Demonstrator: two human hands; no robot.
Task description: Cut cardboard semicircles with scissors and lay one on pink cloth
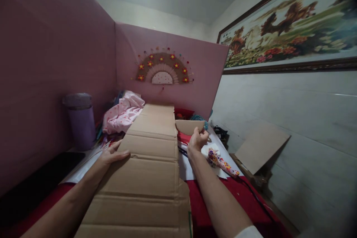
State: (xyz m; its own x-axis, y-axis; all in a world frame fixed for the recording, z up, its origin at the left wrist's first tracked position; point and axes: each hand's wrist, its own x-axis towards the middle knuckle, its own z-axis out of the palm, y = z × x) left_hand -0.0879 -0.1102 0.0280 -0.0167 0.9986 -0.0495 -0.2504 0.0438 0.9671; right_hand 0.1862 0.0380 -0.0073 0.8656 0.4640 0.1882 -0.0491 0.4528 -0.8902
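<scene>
A long flattened cardboard sheet [152, 163] lies lengthwise on the table in front of me. My left hand [113, 153] rests flat on its left edge, fingers stretched out. My right hand [197, 139] is closed, pinching a small cut cardboard piece [188, 125] that sticks out from the sheet's right side. A hot glue gun with a flowered pattern [221, 163] lies just right of my right wrist on a white sheet.
A purple lidded tumbler [80, 119] stands at the left by the pink partition [55, 63]. Pink cloth [122, 113] is heaped behind the cardboard. A fan-shaped decoration [163, 67] hangs on the back panel. Another cardboard piece [260, 147] leans on the right wall.
</scene>
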